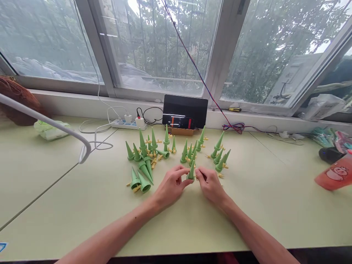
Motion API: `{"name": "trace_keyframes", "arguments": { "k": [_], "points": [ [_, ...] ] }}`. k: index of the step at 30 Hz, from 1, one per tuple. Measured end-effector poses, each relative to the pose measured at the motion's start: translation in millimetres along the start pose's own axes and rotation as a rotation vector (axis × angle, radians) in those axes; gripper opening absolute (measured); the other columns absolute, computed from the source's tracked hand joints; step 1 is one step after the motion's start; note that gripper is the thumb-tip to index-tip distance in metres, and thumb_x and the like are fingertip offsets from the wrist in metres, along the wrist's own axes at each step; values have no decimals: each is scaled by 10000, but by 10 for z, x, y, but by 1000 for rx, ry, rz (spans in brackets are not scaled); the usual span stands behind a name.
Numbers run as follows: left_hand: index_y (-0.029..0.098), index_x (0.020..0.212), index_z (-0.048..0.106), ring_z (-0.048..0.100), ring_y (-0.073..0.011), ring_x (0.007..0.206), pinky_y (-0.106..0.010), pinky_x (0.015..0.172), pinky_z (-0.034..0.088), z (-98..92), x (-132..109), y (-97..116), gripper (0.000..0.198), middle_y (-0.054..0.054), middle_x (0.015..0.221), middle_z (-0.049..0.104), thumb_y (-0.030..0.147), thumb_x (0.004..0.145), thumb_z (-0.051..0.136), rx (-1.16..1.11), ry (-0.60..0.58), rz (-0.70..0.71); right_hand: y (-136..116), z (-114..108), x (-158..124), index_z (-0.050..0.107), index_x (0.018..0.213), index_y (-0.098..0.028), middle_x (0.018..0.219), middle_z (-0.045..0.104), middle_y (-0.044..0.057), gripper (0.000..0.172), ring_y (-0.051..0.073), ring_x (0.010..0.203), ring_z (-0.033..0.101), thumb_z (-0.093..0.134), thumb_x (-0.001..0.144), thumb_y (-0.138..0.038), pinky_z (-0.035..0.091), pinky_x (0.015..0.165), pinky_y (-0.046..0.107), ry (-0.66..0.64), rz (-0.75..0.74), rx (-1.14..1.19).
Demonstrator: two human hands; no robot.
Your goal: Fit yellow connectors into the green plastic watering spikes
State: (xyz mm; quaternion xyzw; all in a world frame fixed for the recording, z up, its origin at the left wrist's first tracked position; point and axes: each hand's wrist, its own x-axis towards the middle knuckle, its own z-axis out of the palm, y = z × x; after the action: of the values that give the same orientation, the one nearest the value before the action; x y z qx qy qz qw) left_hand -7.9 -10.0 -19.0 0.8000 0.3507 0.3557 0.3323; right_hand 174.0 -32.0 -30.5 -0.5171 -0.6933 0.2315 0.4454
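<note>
My left hand (172, 185) and my right hand (210, 185) meet at mid-table around one upright green cone spike (191, 171). The left fingers pinch its base; the right fingertips touch its small yellow side piece. Behind and around stand several more green cones with yellow valves (220, 156), some upright. A group at the left (141, 176) lies tipped over on the pale green table (82, 198).
A black device (184, 111) leans against the window sill behind the cones, beside a white power strip (128, 123) with cables. A white curved lamp arm (46, 123) crosses the left. A red packet (335, 174) and a black object (330, 154) lie at the right.
</note>
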Motion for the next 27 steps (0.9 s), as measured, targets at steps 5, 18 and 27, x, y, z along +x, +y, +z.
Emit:
{"name": "trace_keyframes", "arguments": {
  "k": [5,18,27],
  "points": [
    [290,1171,693,388,-44,521,-229,582,404,21,-11,-18,256,8,1008,576,253,936,599,13,8,22,-7,13,0,392,651,-205,575,366,-41,377,118,541,309,408,988,-373,270,524,268,4,16,-5],
    [160,884,615,485,-61,402,-198,383,395,-30,42,12,376,11,743,596,527,913,539,-271,82,-314,-29,-15,10,425,669,-208,568,372,-40,378,127,526,322,397,999,-390,273,519,278,86,39,-62],
    [103,644,627,541,-107,321,-204,296,341,-2,78,4,726,-54,585,643,765,857,421,-403,-220,-526,-35,7,-7,384,662,-210,591,373,-40,379,124,555,324,408,1009,-361,278,540,271,11,-48,-31]
  ]
}}
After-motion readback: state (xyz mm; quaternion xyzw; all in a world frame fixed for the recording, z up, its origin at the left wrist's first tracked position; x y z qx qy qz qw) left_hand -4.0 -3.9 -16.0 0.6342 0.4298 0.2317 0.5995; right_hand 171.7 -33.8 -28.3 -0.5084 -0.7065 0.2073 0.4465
